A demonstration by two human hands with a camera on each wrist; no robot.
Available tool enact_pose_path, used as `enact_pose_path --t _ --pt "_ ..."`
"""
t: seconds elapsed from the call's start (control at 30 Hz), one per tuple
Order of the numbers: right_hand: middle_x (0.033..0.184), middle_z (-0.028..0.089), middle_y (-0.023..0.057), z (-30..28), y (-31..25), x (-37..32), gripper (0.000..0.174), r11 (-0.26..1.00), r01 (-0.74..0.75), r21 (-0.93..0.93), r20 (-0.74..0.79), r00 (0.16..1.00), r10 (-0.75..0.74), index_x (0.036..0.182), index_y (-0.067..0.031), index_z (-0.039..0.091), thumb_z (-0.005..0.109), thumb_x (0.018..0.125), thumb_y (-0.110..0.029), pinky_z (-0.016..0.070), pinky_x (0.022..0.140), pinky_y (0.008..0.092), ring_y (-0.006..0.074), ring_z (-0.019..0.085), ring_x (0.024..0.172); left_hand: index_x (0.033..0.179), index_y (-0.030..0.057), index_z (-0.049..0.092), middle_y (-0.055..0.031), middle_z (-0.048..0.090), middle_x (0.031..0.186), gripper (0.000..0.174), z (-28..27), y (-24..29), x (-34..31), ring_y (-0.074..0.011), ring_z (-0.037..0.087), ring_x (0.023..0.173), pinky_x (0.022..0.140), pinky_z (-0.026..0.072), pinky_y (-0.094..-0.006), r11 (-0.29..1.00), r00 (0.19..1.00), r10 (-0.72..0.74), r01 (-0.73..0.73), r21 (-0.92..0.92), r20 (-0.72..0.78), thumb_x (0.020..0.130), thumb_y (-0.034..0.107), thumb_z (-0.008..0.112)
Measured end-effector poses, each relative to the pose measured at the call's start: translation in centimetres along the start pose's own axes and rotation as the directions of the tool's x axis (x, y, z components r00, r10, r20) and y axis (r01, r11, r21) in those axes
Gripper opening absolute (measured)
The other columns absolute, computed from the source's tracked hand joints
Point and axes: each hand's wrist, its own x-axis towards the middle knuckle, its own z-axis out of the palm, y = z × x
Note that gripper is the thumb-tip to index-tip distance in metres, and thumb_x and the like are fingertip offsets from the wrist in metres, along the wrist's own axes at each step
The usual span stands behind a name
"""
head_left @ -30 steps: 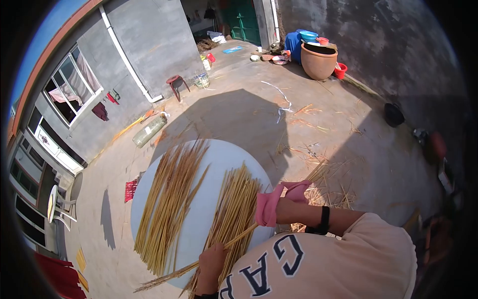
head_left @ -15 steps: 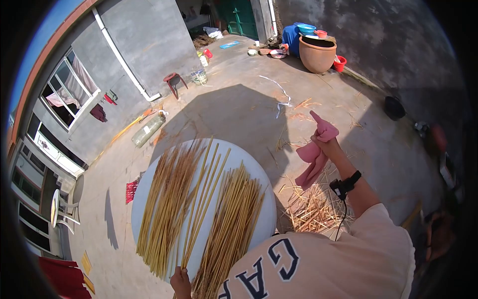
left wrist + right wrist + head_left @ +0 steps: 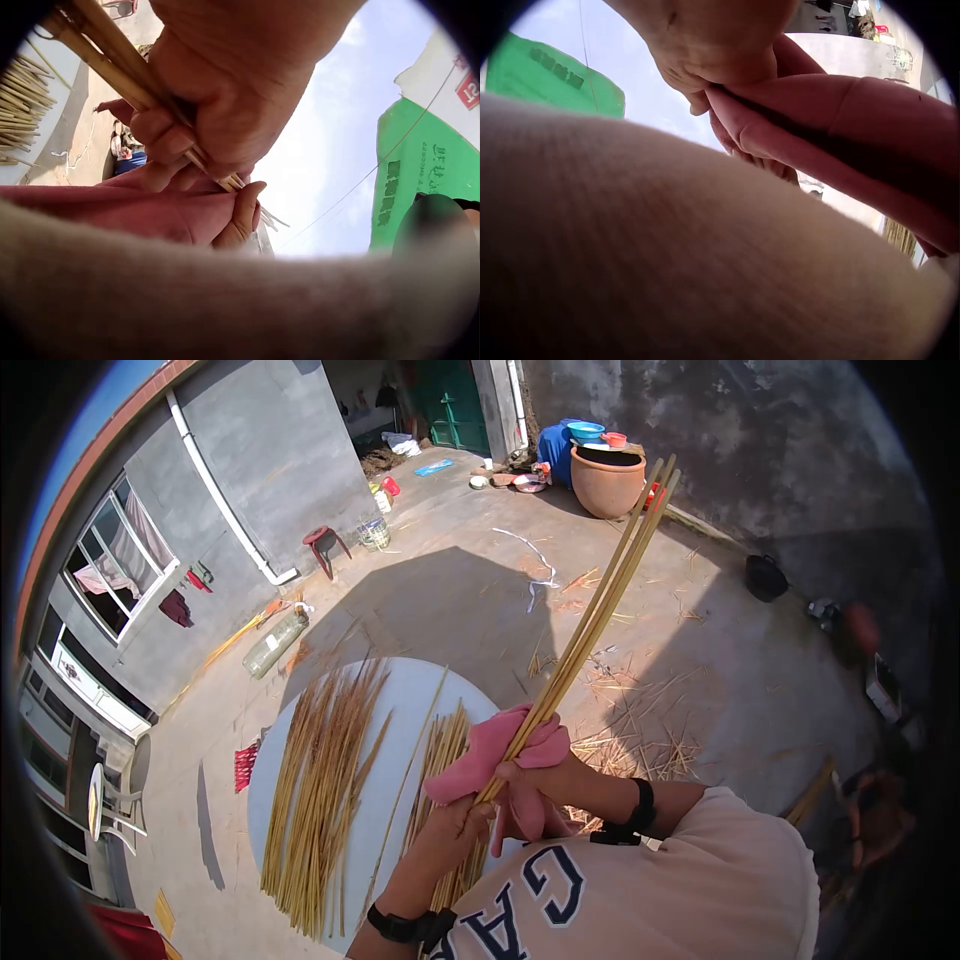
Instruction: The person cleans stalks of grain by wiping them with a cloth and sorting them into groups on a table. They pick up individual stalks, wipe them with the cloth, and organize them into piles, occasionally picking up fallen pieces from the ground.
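Several long straw stalks (image 3: 590,630) slant up to the right in the head view, off the table. Near their lower ends my left hand (image 3: 450,845) grips them; the left wrist view shows its fingers curled round the stalks (image 3: 112,71). Just above it, my right hand (image 3: 530,775) holds a pink cloth (image 3: 475,755) against the same stalks. The right wrist view shows the cloth (image 3: 862,120) hanging in folds from the right hand (image 3: 720,45); its fingers are mostly hidden. Beneath, a white round table (image 3: 410,700) bears a left stalk pile (image 3: 310,810) and a right one (image 3: 435,755).
A single stalk (image 3: 405,790) lies between the piles. Loose straw (image 3: 640,745) litters the ground right of the table. Farther off stand a clay pot (image 3: 608,485), a blue barrel (image 3: 555,455) and a small dark red stool (image 3: 325,545). A plastic bottle (image 3: 275,645) lies by the wall.
My left hand has lifted several stalks off the table and swung them to the upper right. My right hand has come in from the right, bringing the pink cloth onto them.
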Motion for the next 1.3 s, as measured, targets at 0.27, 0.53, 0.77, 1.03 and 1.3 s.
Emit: enact_pose_path --t 0.27,0.53,0.77,1.03,1.3 --pt "0.086 0.055 0.002 -4.9 -3.5 2.4 0.016 0.653 0.353 0.67 -0.544 0.832 0.108 0.092 -0.0105 0.05 0.059 0.083 -0.021 0.0475 0.069 0.0269 0.0124 0.055 0.078 0.08 0.0015 0.049 -0.0031 0.048 0.057 0.024 -2.3 -3.4 -1.1 -0.0115 0.047 0.055 0.052 0.0379 -0.0258 0.99 0.972 -0.105 0.082 0.117 0.209 0.089 0.022 0.042" --pt "0.077 0.053 0.0028 -13.6 -2.1 3.2 0.024 0.676 0.492 0.549 -0.733 0.671 0.107 0.085 -0.0108 0.048 0.061 0.081 -0.03 0.0482 0.061 0.0293 0.0152 0.054 0.069 0.074 0.0012 0.049 -0.0029 0.046 0.055 0.026 -4.8 -10.6 -10.2 -0.0115 0.042 0.052 0.05 0.0343 -0.0267 0.917 0.91 -0.394 0.399 -0.019 0.131 0.087 0.023 0.048" --pt "0.087 0.057 0.0072 -9.7 -5.0 1.3 0.036 0.774 0.256 0.579 -0.463 0.885 0.054 0.095 -0.0058 0.048 0.05 0.086 -0.04 0.0496 0.066 0.0309 0.0191 0.058 0.077 0.076 0.0005 0.051 -0.0038 0.047 0.052 0.016 -6.0 -11.4 -14.7 -0.0129 0.044 0.046 0.043 0.0337 -0.0283 0.867 0.738 -0.495 0.453 -0.206 -0.459 0.083 0.015 0.053" --pt "0.111 0.05 0.0054 0.7 -0.5 0.2 0.039 0.901 -0.191 0.389 0.042 0.981 0.189 0.119 -0.0023 0.041 0.053 0.086 -0.02 0.0386 0.089 0.0288 0.0135 0.047 0.101 0.081 0.0053 0.048 -0.0112 0.054 0.067 0.011 -2.7 -5.5 -6.7 -0.0284 0.054 0.051 0.045 0.0433 -0.0368 0.689 0.876 0.268 0.117 0.715 -0.402 0.08 0.014 0.055" --pt "0.084 0.057 0.0075 -6.2 -2.3 2.5 0.018 0.726 0.322 0.607 -0.574 0.81 0.12 0.089 -0.0059 0.051 0.053 0.086 -0.023 0.0494 0.071 0.0319 0.0186 0.058 0.078 0.079 0.0073 0.046 -0.0098 0.054 0.068 0.016 -1.9 -4.4 -8.1 -0.03 0.057 0.059 0.047 0.0431 -0.0402 0.661 0.981 0.132 0.02 0.75 -0.142 0.081 0.021 0.054"
